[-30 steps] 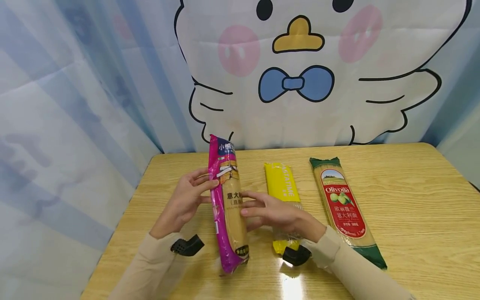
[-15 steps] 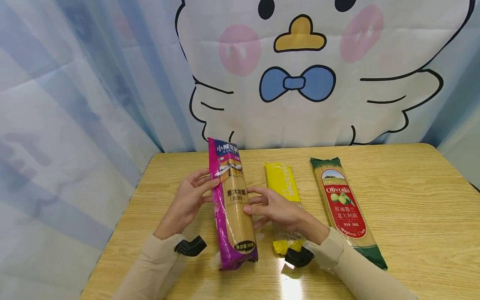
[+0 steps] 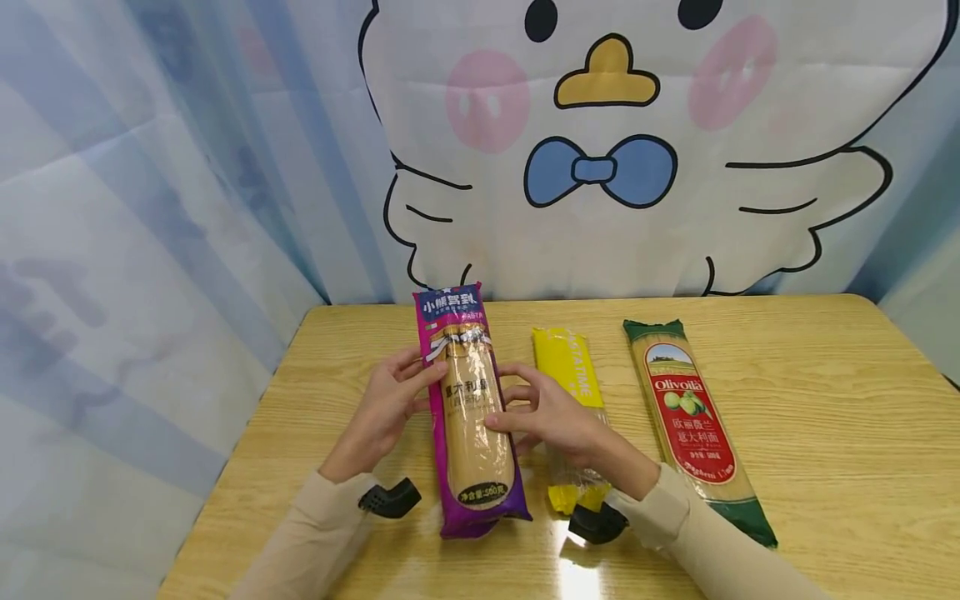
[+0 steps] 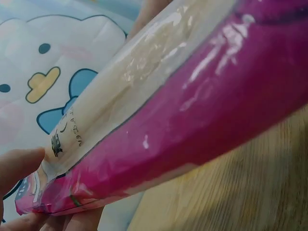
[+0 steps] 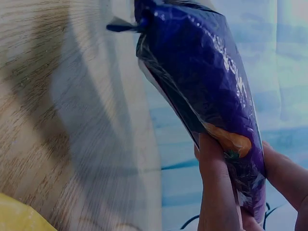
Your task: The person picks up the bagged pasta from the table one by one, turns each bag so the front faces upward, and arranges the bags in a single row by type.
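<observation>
Between both hands is a purple and magenta spaghetti packet (image 3: 476, 450) with a clear front, tilted and held off the table. My left hand (image 3: 386, 408) grips its left edge, thumb on the front and fingers behind. On the right side my right hand (image 3: 555, 417) holds it with the thumb on the front; its other fingers go round the edge and back. The left wrist view has the packet's magenta side (image 4: 159, 130) filling much of the frame. In the right wrist view the dark purple back (image 5: 202, 62) shows, with fingers and thumb on either side.
A yellow pasta packet (image 3: 566, 367) lies just right of the held one, partly covered by the right hand. Farther right lies a green-ended spaghetti packet with a red label (image 3: 693, 425). Behind the wooden table (image 3: 840, 400) hangs a cartoon-printed curtain (image 3: 600, 242).
The packet has turned about its length, so its printed front now faces up more fully toward the head camera. Its top has come slightly lower. Both hands have kept hold.
</observation>
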{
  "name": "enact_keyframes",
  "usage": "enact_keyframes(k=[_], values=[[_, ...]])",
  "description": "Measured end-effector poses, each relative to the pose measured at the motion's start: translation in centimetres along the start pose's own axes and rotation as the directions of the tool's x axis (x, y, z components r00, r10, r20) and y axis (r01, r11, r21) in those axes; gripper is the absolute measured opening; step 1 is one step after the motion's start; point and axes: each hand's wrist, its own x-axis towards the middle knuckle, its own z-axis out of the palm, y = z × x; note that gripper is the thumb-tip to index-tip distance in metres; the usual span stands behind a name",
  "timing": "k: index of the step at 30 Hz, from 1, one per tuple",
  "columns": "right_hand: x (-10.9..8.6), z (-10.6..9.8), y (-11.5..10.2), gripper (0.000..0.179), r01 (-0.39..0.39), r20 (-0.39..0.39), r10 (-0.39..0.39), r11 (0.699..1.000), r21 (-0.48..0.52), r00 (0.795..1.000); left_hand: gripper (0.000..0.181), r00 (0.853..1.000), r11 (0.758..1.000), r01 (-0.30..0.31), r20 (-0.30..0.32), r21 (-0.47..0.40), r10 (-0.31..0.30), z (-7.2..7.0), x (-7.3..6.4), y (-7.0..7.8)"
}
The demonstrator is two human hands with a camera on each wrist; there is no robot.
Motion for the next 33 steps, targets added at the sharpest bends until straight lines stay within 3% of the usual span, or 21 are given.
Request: enact_keyframes(k=[5,13,29,33], values=[[-0.1,0.3,-0.3,0.07,0.009,-0.012,-0.009,1.0,-0.007,1.0,0.056,1.0,1.0,0.012,-0.001,0.003,-0.012,0.0,0.2,-0.4],[0.0,0.2,0.0,0.069,0.01,-0.025,-0.011,1.0,-0.025,1.0,0.059,0.995,0.995,0.078,-0.066,0.066,-0.074,0.1,0.4,-0.6],[0.6,0.5,0.8,0.066,-0.007,-0.02,0.007,0.999,-0.031,1.0,0.062,0.989,0.993,0.09,-0.128,0.075,-0.08,-0.5,0.7,-0.8],[0.8,0.7,0.9,0.067,-0.014,-0.059,0.012,0.999,-0.035,0.998,0.063,0.989,0.994,0.092,-0.124,0.059,-0.084,-0.7,1.0,-0.6]])
